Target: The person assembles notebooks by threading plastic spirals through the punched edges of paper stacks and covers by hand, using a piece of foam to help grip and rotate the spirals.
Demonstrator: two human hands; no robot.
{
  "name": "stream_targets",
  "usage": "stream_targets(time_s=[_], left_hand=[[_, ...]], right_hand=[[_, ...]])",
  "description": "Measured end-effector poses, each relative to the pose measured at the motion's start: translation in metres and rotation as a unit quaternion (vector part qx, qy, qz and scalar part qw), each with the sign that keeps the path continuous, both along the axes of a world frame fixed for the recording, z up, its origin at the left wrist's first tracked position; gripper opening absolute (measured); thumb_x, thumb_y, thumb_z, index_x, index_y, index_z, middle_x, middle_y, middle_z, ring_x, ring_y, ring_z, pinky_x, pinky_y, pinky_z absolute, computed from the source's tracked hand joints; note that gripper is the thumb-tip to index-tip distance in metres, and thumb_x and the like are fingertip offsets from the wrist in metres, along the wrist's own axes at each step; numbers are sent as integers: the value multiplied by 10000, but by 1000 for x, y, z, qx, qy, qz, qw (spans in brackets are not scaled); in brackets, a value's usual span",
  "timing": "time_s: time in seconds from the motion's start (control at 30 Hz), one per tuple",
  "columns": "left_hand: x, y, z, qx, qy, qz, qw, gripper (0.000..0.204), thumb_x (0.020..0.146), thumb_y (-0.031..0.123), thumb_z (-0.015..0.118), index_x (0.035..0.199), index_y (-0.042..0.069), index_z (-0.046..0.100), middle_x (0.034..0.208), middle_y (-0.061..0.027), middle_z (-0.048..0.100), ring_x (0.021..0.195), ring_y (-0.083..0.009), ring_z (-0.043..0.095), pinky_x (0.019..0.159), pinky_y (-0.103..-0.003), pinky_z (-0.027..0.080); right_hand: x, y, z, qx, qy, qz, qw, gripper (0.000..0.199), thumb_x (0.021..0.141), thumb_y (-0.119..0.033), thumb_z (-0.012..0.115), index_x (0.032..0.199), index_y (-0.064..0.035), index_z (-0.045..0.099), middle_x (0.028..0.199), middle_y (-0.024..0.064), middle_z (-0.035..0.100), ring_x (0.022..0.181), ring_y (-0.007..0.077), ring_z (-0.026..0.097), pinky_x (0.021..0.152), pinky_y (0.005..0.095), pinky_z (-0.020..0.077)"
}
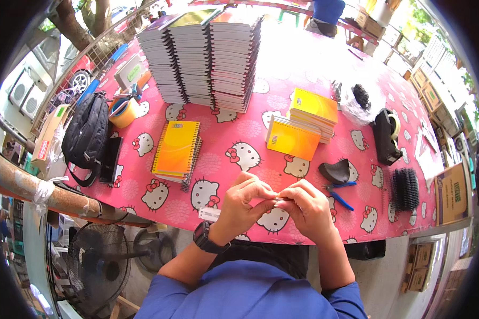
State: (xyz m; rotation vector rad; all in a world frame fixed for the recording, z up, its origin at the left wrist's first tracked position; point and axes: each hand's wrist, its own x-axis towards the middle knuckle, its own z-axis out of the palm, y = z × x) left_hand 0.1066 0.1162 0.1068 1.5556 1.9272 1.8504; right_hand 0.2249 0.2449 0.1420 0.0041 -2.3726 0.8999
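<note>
My left hand [244,204] and my right hand [306,210] meet above the near edge of the table, thumbs and fingertips pinched together. Whatever lies between the fingertips is too small to make out. Ahead and to the left is a small stack of yellow-orange spiral notebooks [176,146], its black coils along the right side. Beyond my right hand are more yellow-orange notebooks [292,139], with a taller pile [314,106] behind them. Blue-handled pliers [341,198] lie right of my right hand, beside a black curved holder [335,171].
Tall stacks of spiral-bound books [231,64] stand at the back. A black backpack [86,133] and tape roll [123,112] sit left; a black tape dispenser [387,137], bundled black coils [405,190] and a plastic bag [356,103] right. A fan [98,258] stands below left.
</note>
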Motion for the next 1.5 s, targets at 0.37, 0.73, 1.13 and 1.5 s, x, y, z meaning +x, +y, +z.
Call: stream_targets(time_s=[0.37, 0.73, 1.13, 1.5], left_hand=[[-88, -64, 2, 230, -223, 290, 902, 190, 927, 157, 570, 1077, 40, 562, 911, -42, 548, 791, -115, 562, 650, -259, 463], [-119, -123, -42, -134, -4, 440, 888, 341, 857, 222, 629, 1108, -9, 607, 961, -131, 544, 880, -256, 529, 790, -366, 428], [-33, -25, 3, 26, 165, 266, 949, 385, 782, 148, 664, 1151, 79, 576, 1146, -105, 528, 1141, -296, 451, 971, -449, 337], [14, 25, -35, -135, 274, -16, 952, 459, 779, 96, 542, 1237, 104, 575, 911, -42, 593, 899, -217, 584, 839, -363, 443]], right_hand=[[-36, 62, -17, 55, 51, -189, 979, 500, 748, -183, 744, 1180, -28, 546, 1138, 154, 570, 1044, 312, 530, 911, 405, 427], [-63, 129, -107, -154, 24, -394, 906, 335, 775, -170, 760, 971, 30, 575, 915, 84, 579, 815, 148, 549, 741, 289, 451], [-42, 110, -79, -99, 32, -373, 922, 196, 801, -90, 709, 865, 1, 549, 685, -6, 538, 632, 71, 488, 585, 240, 428], [46, 48, -81, -139, -92, -78, 983, 155, 747, 28, 672, 892, -16, 645, 819, 90, 668, 778, 143, 633, 729, 284, 499]])
